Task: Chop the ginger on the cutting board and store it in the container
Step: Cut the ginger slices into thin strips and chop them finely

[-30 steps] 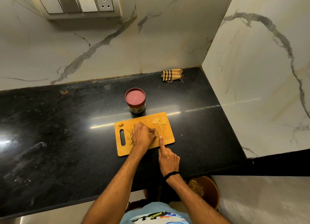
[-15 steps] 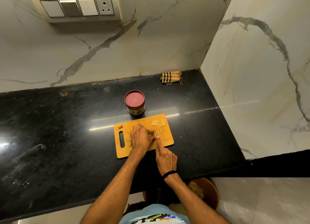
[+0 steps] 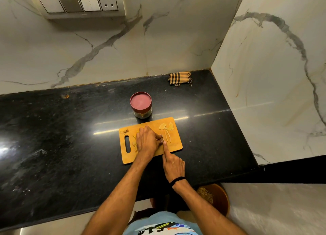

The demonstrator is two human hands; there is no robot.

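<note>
An orange wooden cutting board (image 3: 173, 149) lies on the black counter. My left hand (image 3: 146, 142) is curled over a piece of ginger in the board's middle and holds it down; the piece is mostly hidden. My right hand (image 3: 173, 164) grips a small knife (image 3: 165, 137), index finger stretched along the blade, which sits right beside my left fingertips. The handle is hidden in my palm. Cut ginger slices (image 3: 166, 127) lie at the board's far right corner, thin strips (image 3: 168, 136) sit right of the blade, and more slices (image 3: 134, 144) lie left of my hand. The steel container (image 3: 141, 105), with its red lid on, stands just behind the board.
A striped cloth (image 3: 180, 78) lies at the back near the wall corner. Marble walls close the back and right sides. The counter's front edge runs under my forearms. A brown bin (image 3: 214, 197) stands on the floor below right. Ginger scraps (image 3: 125, 131) sit by the board's handle slot.
The knife and my right index finger have edged slightly left toward my left fingertips. My left hand stays on the ginger. The view shifted a little.
</note>
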